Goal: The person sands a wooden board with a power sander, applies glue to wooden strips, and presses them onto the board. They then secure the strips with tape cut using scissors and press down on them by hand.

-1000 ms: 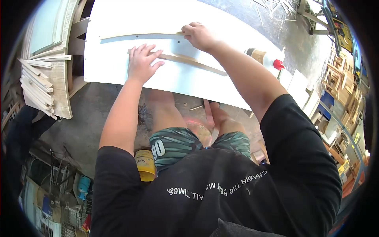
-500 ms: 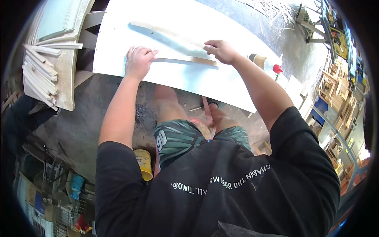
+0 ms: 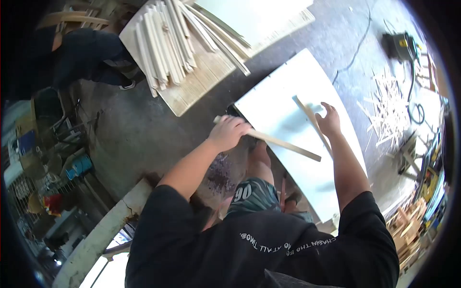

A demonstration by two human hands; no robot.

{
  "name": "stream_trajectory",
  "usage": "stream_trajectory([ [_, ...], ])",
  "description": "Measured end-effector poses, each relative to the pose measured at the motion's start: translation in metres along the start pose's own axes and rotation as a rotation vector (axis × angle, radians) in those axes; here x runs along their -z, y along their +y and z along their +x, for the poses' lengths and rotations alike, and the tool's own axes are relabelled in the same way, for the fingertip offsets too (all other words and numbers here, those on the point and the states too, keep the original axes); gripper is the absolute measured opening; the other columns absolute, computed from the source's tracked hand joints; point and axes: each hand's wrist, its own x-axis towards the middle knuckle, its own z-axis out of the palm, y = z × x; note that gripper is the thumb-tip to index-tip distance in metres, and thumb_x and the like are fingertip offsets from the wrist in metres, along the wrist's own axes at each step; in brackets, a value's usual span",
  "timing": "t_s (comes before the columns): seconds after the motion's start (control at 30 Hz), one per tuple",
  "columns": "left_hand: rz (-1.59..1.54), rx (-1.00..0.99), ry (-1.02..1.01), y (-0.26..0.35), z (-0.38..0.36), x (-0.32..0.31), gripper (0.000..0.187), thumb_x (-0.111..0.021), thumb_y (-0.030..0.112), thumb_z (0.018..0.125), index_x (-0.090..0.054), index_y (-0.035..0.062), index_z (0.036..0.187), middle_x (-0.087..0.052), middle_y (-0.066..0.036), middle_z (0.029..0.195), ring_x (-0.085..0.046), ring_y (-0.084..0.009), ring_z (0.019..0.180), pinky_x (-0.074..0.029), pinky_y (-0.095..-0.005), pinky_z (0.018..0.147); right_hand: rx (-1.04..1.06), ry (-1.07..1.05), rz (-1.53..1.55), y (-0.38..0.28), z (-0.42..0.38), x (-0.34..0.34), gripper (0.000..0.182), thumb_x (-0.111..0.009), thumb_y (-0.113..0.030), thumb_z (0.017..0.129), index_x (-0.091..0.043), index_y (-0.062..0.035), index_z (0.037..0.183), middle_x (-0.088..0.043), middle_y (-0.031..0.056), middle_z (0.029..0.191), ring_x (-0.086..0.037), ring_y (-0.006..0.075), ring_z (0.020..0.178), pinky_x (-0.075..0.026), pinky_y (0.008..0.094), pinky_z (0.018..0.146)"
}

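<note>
A wooden strip (image 3: 287, 145) is gripped in my left hand (image 3: 228, 133), whose fingers wrap over it near one end. The strip's other end reaches across the white board (image 3: 317, 79). On that board lies a second wooden strip (image 3: 306, 111), partly hidden by my right wrist. Beside this second strip is my right hand (image 3: 330, 120), with thumb and fingers apart and nothing between them.
Several stacked wooden strips (image 3: 165, 43) lie on a wooden table (image 3: 192, 89) at the upper left. A person in dark clothes (image 3: 84, 53) is left of it. Scattered thin offcuts (image 3: 390, 105) and a black machine (image 3: 403, 46) are on the floor at right.
My view has turned left toward the stack. My left hand has lifted one strip and carried it off the board's near edge. My right hand has let go of the other strip.
</note>
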Motion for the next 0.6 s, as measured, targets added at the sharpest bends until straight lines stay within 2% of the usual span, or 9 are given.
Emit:
stream_trajectory([
  [0.03,0.039,0.074,0.066,-0.006,-0.014,0.024,0.020,-0.070,0.017,0.094,-0.073,0.0158,0.113,-0.068,-0.006,0.110,-0.066,-0.0300,0.101,-0.048,-0.0457,0.092,-0.017,-0.043,-0.025,-0.015,0.024,0.002,0.077,-0.078,-0.032,0.089,-0.048,-0.0046,0.154,-0.049,0.0244,0.155,-0.043,0.0384,0.147,-0.038,0.0445,0.122],
  [0.13,0.078,0.347,0.293,-0.034,-0.049,0.074,0.025,-0.067,0.013,0.096,-0.073,0.0168,0.119,-0.068,-0.007,0.108,-0.066,-0.0333,0.101,-0.051,-0.0459,0.086,-0.191,-0.038,-0.143,-0.066,0.074,0.002,0.103,-0.081,-0.042,0.088,-0.025,-0.0012,0.164,-0.032,0.0293,0.165,-0.031,0.0367,0.156,-0.034,0.0432,0.125],
  [0.17,0.077,0.475,0.396,-0.044,-0.051,0.085,0.026,-0.065,0.013,0.097,-0.072,0.0146,0.122,-0.067,-0.011,0.110,-0.066,-0.0357,0.100,-0.052,-0.0473,0.087,-0.238,-0.170,-0.062,-0.071,0.091,0.002,0.124,-0.082,-0.052,0.086,-0.005,0.0031,0.166,-0.014,0.0355,0.169,-0.018,0.0417,0.160,-0.029,0.0458,0.127],
  [0.2,0.075,0.603,0.498,-0.050,-0.049,0.099,0.026,-0.063,0.013,0.099,-0.071,0.0124,0.124,-0.067,-0.014,0.111,-0.065,-0.0382,0.100,-0.052,-0.0486,0.087,-0.287,-0.182,-0.116,-0.082,0.095,-0.001,0.125,-0.082,-0.052,0.086,-0.003,0.0038,0.166,-0.011,0.0365,0.169,-0.016,0.0445,0.160,-0.028,0.0475,0.128],
  [0.27,0.131,0.719,0.608,-0.072,-0.031,0.135,0.029,-0.063,0.012,0.100,-0.069,0.0104,0.128,-0.066,-0.017,0.113,-0.065,-0.0405,0.101,-0.053,-0.0480,0.089,-0.376,-0.210,-0.229,-0.109,0.094,-0.009,0.128,-0.082,-0.052,0.086,0.001,0.0051,0.165,-0.006,0.0386,0.169,-0.012,0.0500,0.159,-0.027,0.0507,0.128],
  [0.3,0.159,0.781,0.667,-0.084,-0.018,0.151,0.031,-0.062,0.012,0.100,-0.068,0.0094,0.130,-0.066,-0.019,0.114,-0.065,-0.0416,0.101,-0.053,-0.0477,0.089,-0.374,-0.203,-0.214,-0.109,0.095,-0.015,0.132,-0.083,-0.053,0.085,0.005,0.0047,0.165,-0.001,0.0416,0.167,-0.007,0.0566,0.157,-0.023,0.0542,0.129],
  [0.4,0.143,0.971,0.633,-0.115,0.020,0.182,0.033,-0.061,0.012,0.101,-0.065,0.0091,0.134,-0.067,-0.020,0.115,-0.065,-0.0428,0.104,-0.054,-0.0467,0.090,-0.385,-0.224,-0.199,-0.104,0.100,-0.015,0.130,-0.082,-0.051,0.087,0.006,0.0042,0.165,-0.001,0.0411,0.168,-0.006,0.0552,0.158,-0.019,0.0530,0.130],
  [0.5,0.122,1.068,0.507,-0.155,0.061,0.186,0.037,-0.062,0.022,0.102,-0.065,0.0097,0.136,-0.067,-0.021,0.117,-0.064,-0.0409,0.113,-0.052,-0.0497,0.096,-0.415,-0.226,-0.198,-0.110,0.100,-0.014,0.128,-0.082,-0.047,0.088,0.008,0.0031,0.165,0.002,0.0393,0.169,-0.003,0.0534,0.159,-0.016,0.0528,0.130],
  [0.6,0.196,1.322,0.115,-0.172,0.107,0.200,0.044,-0.063,0.034,0.101,-0.064,0.0129,0.140,-0.067,-0.022,0.122,-0.060,-0.0391,0.123,-0.048,-0.0562,0.104,-0.411,-0.223,-0.195,-0.111,0.099,-0.013,0.129,-0.083,-0.047,0.088,0.007,0.0018,0.165,0.002,0.0380,0.169,-0.003,0.0524,0.159,-0.018,0.0537,0.130],
])
